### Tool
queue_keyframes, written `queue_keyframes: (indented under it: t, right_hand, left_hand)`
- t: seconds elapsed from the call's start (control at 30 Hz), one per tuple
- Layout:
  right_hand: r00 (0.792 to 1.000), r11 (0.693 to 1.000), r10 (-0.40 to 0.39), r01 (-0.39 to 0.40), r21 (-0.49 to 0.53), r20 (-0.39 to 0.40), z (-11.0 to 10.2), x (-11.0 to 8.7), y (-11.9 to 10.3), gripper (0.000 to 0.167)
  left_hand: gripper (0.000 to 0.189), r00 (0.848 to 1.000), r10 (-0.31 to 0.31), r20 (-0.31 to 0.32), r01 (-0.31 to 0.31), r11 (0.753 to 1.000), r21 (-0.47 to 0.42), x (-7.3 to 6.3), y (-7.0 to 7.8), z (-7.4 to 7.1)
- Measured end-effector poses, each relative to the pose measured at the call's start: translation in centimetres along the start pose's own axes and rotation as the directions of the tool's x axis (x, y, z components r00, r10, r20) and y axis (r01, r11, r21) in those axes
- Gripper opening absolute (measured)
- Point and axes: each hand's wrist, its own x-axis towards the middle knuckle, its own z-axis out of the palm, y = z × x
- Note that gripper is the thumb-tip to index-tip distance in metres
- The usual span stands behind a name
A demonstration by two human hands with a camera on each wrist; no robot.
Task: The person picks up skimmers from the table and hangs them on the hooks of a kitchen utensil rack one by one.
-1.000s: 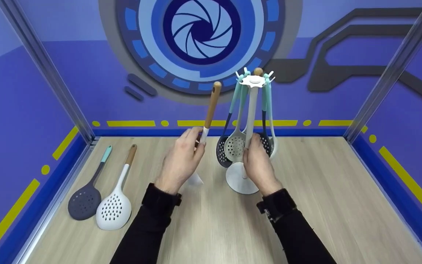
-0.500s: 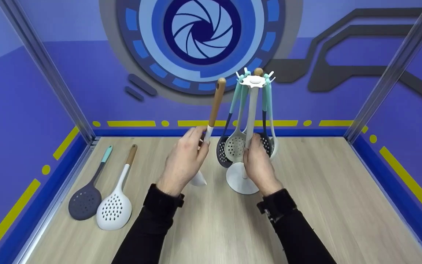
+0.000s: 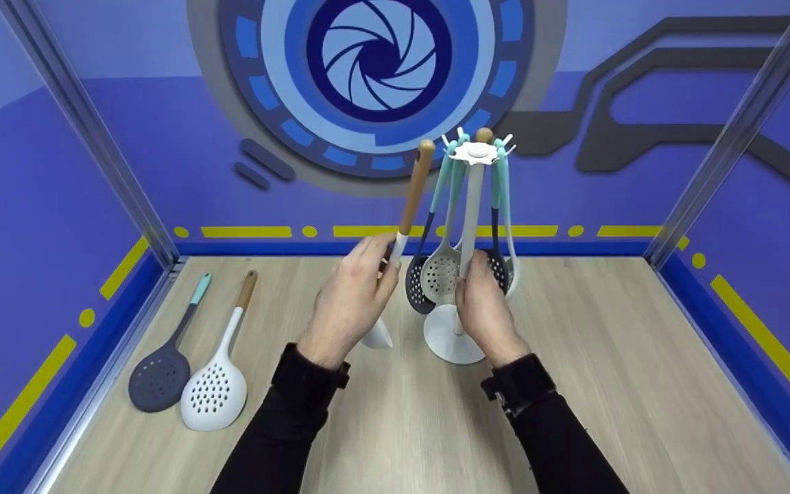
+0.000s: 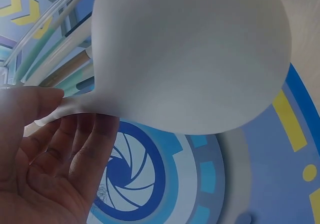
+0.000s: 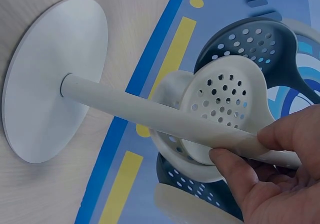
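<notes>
Your left hand (image 3: pixel 350 295) has carried the wood-handled utensil (image 3: pixel 415 186) rightward, nearer the stand (image 3: pixel 472 219).

You have its white neck pinched between left thumb and fingers, handle up and leaning right, just left of the stand's hooks; your hand hides most of its head from above, the left wrist view cuts that off at the top, and whether it touches the table (image 3: pixel 573 425) you cannot tell; your right hand (image 3: pixel 487 309) grips the stand's pole, partly covering a dark hanging skimmer (image 3: pixel 498 267); well left lie a grey turner (image 3: pixel 159 377) and a white turner (image 3: pixel 213 396), side by side.
</notes>
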Motion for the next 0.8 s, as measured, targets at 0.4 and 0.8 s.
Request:
queue_keyframes:
  t: [0.4, 0.8]
  right_hand:
    - [1.000, 1.000, 0.007, -0.007, -0.006, 0.005, -0.10, -0.01, -0.03, 0.048]
    - [1.000, 1.000, 0.017, -0.017, 0.023, 0.014, -0.09, 0.03, 0.00, 0.046]
  left_hand:
    - [0.035, 1.000, 0.027, 0.003, -0.027, 1.000, 0.008, 0.29, 0.60, -0.02]
    - [0.035, 0.999, 0.034, 0.000, -0.034, 0.999, 0.016, 0.60, 0.85, 0.22]
